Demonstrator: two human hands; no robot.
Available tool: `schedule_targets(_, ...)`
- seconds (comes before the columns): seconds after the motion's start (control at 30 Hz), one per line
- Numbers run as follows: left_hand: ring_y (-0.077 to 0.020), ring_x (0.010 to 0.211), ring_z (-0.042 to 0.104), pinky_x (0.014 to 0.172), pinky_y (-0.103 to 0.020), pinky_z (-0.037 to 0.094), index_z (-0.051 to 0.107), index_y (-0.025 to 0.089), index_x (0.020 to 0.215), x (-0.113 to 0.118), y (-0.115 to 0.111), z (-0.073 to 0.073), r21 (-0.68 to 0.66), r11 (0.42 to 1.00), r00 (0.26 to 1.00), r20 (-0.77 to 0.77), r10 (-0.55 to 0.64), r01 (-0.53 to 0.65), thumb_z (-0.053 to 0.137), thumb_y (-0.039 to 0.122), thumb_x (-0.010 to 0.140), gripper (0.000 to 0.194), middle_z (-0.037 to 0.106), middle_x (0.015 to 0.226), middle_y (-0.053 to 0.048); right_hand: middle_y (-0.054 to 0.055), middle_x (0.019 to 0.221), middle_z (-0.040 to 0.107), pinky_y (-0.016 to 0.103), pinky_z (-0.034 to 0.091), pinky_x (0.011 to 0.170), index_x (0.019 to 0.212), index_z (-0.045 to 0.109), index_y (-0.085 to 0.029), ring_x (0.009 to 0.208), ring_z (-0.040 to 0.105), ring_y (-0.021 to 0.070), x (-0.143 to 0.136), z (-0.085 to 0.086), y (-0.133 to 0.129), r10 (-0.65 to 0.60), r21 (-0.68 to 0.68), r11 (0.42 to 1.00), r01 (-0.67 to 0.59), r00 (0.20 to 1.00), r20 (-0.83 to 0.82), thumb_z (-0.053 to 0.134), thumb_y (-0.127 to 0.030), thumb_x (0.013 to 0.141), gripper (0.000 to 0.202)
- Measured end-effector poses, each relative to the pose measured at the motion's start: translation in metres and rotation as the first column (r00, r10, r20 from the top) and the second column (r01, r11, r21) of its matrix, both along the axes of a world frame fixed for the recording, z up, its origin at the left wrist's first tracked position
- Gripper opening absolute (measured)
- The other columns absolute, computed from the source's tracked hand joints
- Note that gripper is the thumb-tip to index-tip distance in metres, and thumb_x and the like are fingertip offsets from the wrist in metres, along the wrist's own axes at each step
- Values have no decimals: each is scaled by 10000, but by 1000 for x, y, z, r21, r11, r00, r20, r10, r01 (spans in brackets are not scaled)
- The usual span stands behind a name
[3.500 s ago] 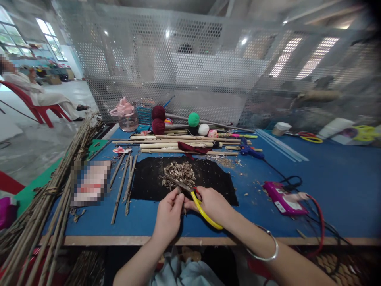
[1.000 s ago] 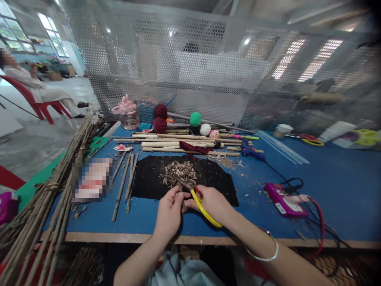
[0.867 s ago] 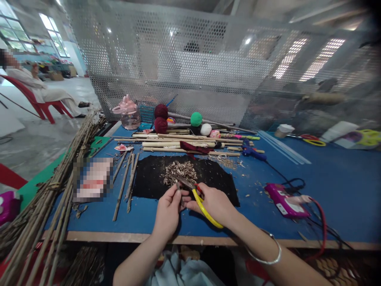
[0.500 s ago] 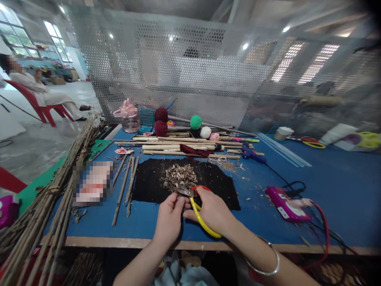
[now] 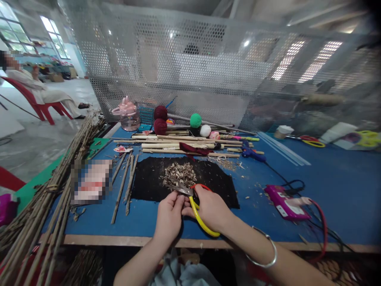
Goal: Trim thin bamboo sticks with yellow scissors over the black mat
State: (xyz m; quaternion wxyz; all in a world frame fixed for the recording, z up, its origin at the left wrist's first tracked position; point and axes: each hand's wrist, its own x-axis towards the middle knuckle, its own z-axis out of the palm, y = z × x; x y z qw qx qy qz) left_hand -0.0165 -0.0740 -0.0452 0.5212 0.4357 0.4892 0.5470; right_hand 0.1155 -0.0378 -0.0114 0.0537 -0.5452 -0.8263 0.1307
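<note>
My right hand (image 5: 210, 208) is wrapped round the handles of a pair of scissors (image 5: 203, 225), which have one yellow and one red grip and dark blades pointing left. Close by, my left hand (image 5: 170, 214) is pinched at the blades, its fingertips closed on something too small to make out. Just beyond the blades, a heap of small chopped wood bits (image 5: 181, 173) lies on a black cloth (image 5: 145, 178). The cloth is spread on the blue table (image 5: 256, 214).
Several thin sticks (image 5: 123, 192) lie left of the cloth, and a large twig bundle (image 5: 56, 186) leans at the left edge. Behind are pale rods (image 5: 166, 146), yarn balls (image 5: 195, 120), and a pink-lidded jug (image 5: 128, 115). A glue gun (image 5: 251, 153) and purple power strip (image 5: 285, 202) sit right.
Both hands and the scissors stay almost in the same place over the cloth. The whole view has shifted very slightly.
</note>
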Motion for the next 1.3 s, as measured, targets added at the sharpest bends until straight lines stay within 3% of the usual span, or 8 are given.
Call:
schedule_targets(0.2, -132, 634, 559, 604, -222, 440, 605, 141, 859, 1, -1, 3, -11, 1000, 999, -42, 0, -1, 467, 322, 797, 236, 658, 766, -53, 72, 718, 622, 250, 287, 517, 808, 509, -184, 654, 594, 216, 7, 2, 1, -11, -56, 998, 17, 995, 98, 458, -689, 668, 526)
schedule_targets(0.4, -91, 567, 519, 544, -189, 426, 574, 140, 832, 2, 0, -2, -66, 996, 995, 87, -49, 55, 490, 353, 784, 234, 639, 755, -44, 42, 644, 608, 224, 247, 463, 702, 540, -190, 557, 550, 157, 13, 0, 6, -27, -119, 992, 31, 999, 35, 427, -675, 704, 498)
schedule_targets(0.77, -76, 567, 514, 534, -181, 440, 572, 145, 954, 2, 2, -1, -98, 993, 980, 197, -39, 59, 506, 355, 772, 286, 610, 754, -40, 27, 574, 562, 220, 202, 445, 644, 515, -194, 481, 478, 125, 11, 2, 6, -43, -108, 993, 47, 998, 39, 413, -660, 717, 483)
schedule_targets(1.0, -80, 525, 498, 441, -178, 439, 448, 172, 1152, 2, 1, 0, -122, 992, 980, 196, 43, -19, 478, 375, 783, 423, 521, 659, 7, 2, 595, 558, 213, 221, 457, 674, 486, -206, 496, 467, 114, 17, -2, 8, -119, -56, 992, 117, 992, -35, 449, -620, 722, 418)
schedule_targets(1.13, -75, 537, 514, 493, -184, 449, 461, 144, 1048, 1, 1, -1, -87, 995, 975, 211, 74, -56, 534, 316, 759, 344, 551, 668, 3, 2, 632, 578, 214, 226, 472, 725, 483, -210, 544, 507, 133, 17, -2, 6, -118, -28, 993, 117, 993, -24, 499, -615, 685, 406)
schedule_targets(1.3, -94, 623, 575, 588, -219, 487, 505, 147, 939, 0, 1, 4, -169, 985, 952, 294, 87, -38, 600, 317, 709, 302, 599, 721, -14, 17, 677, 597, 223, 270, 498, 770, 502, -207, 601, 554, 164, 13, 1, 1, -125, -54, 991, 124, 992, -19, 515, -608, 677, 412)
